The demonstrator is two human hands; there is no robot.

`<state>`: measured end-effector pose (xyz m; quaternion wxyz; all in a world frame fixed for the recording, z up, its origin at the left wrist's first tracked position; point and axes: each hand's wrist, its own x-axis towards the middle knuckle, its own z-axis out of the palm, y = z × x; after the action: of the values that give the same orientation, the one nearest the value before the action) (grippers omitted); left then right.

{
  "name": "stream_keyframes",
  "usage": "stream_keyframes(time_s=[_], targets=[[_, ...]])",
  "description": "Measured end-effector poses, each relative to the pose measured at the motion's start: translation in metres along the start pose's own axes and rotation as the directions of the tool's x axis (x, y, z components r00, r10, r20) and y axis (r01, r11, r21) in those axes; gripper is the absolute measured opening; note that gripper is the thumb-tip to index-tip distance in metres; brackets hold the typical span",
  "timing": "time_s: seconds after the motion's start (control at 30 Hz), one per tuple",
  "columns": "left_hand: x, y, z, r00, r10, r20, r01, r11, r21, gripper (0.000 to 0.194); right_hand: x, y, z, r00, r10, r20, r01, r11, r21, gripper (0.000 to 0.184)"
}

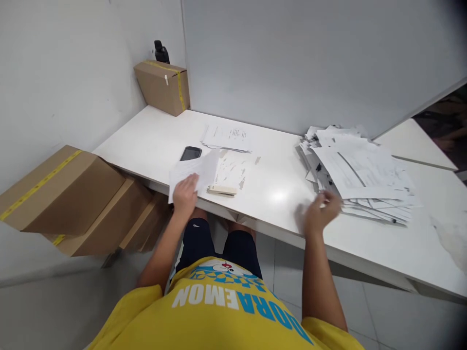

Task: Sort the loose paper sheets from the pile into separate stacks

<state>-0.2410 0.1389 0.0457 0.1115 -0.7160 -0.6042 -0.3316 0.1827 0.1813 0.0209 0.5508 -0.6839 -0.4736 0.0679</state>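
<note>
White paper (207, 167) lies under and in the grip of my left hand (185, 194) at the table's front edge, its far end lifted a little. A cream stapler-like tool (222, 190) rests just right of it. My right hand (321, 211), slightly blurred, is at the near left edge of a large messy pile of papers (365, 165). Its fingers are curled together; whether a sheet is between them is hidden. Behind my left hand lie a dark phone (191, 153) and a smaller stack of printed sheets (228, 136).
A taped cardboard box (164, 90) stands in the table's back left corner, with a black bottle (161, 52) behind it. More cardboard boxes (69, 194) are stacked left of the table (270, 194). Crumpled clear plastic (450, 238) lies at the right.
</note>
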Motion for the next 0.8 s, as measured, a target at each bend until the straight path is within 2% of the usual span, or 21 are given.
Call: stream_keyframes(time_s=[0.03, 0.07, 0.1, 0.13, 0.17, 0.23, 0.3, 0.37, 0.43, 0.47, 0.5, 0.57, 0.63, 0.7, 0.73, 0.8], targets=[[-0.004, 0.023, 0.005, 0.997, 0.072, -0.032, -0.074, 0.996, -0.045, 0.058, -0.014, -0.011, 0.003, 0.98, -0.004, 0.2, -0.012, 0.997, 0.077, 0.044], [-0.007, 0.047, 0.011, 0.985, 0.164, -0.051, -0.168, 0.982, -0.086, 0.06, -0.027, -0.021, 0.006, 0.917, -0.008, 0.398, -0.068, 0.982, 0.176, 0.049], [-0.009, 0.071, 0.018, 0.966, 0.255, -0.045, -0.259, 0.959, -0.114, 0.06, -0.039, -0.029, 0.008, 0.845, -0.007, 0.535, -0.162, 0.95, 0.268, 0.057], [-0.01, 0.094, 0.025, 0.939, 0.341, -0.032, -0.343, 0.931, -0.127, 0.059, -0.049, -0.035, 0.008, 0.776, -0.012, 0.631, -0.26, 0.905, 0.337, 0.066], [-0.01, 0.115, 0.033, 0.909, 0.416, -0.018, -0.415, 0.9, -0.131, 0.057, -0.056, -0.039, 0.007, 0.738, 0.002, 0.674, -0.354, 0.853, 0.385, 0.076], [-0.01, 0.146, 0.048, 0.844, 0.536, 0.021, -0.529, 0.838, -0.13, 0.05, -0.064, -0.043, 0.0, 0.728, 0.084, 0.681, -0.475, 0.778, 0.411, 0.084], [-0.009, 0.162, 0.062, 0.782, 0.622, 0.039, -0.615, 0.78, -0.117, 0.045, -0.062, -0.041, -0.012, 0.73, 0.195, 0.655, -0.522, 0.778, 0.35, 0.073], [-0.008, 0.168, 0.074, 0.739, 0.672, 0.053, -0.663, 0.738, -0.123, 0.046, -0.051, -0.038, -0.028, 0.743, 0.256, 0.619, -0.5, 0.827, 0.258, 0.06], [-0.003, 0.169, 0.083, 0.716, 0.693, 0.083, -0.672, 0.717, -0.184, 0.055, -0.034, -0.032, -0.044, 0.796, 0.251, 0.551, -0.413, 0.89, 0.191, 0.052], [0.0, 0.169, 0.088, 0.724, 0.684, 0.094, -0.652, 0.722, -0.23, 0.063, -0.026, -0.029, -0.051, 0.833, 0.237, 0.499, -0.365, 0.914, 0.174, 0.047], [0.004, 0.17, 0.091, 0.752, 0.652, 0.097, -0.609, 0.743, -0.279, 0.071, -0.02, -0.025, -0.055, 0.872, 0.226, 0.435, -0.326, 0.93, 0.172, 0.043], [0.013, 0.173, 0.098, 0.862, 0.502, 0.072, -0.442, 0.814, -0.377, 0.083, -0.011, -0.018, -0.058, 0.939, 0.217, 0.265, -0.282, 0.93, 0.238, 0.036], [0.021, 0.176, 0.103, 0.965, 0.26, 0.031, -0.214, 0.853, -0.475, 0.089, -0.012, -0.01, -0.052, 0.969, 0.228, 0.099, -0.248, 0.888, 0.388, 0.033], [0.026, 0.178, 0.105, 0.996, 0.08, 0.046, -0.038, 0.81, -0.585, 0.092, -0.018, -0.001, -0.042, 0.969, 0.246, 0.012, -0.219, 0.835, 0.505, 0.033], [0.028, 0.178, 0.105, 0.995, 0.043, 0.085, 0.021, 0.771, -0.637, 0.093, -0.022, 0.003, -0.037, 0.967, 0.253, 0.004, -0.217, 0.822, 0.526, 0.034], [0.031, 0.177, 0.104, 0.977, 0.054, 0.207, 0.109, 0.705, -0.7, 0.091, -0.028, 0.01, -0.03, 0.967, 0.251, 0.031, -0.232, 0.83, 0.508, 0.036]])
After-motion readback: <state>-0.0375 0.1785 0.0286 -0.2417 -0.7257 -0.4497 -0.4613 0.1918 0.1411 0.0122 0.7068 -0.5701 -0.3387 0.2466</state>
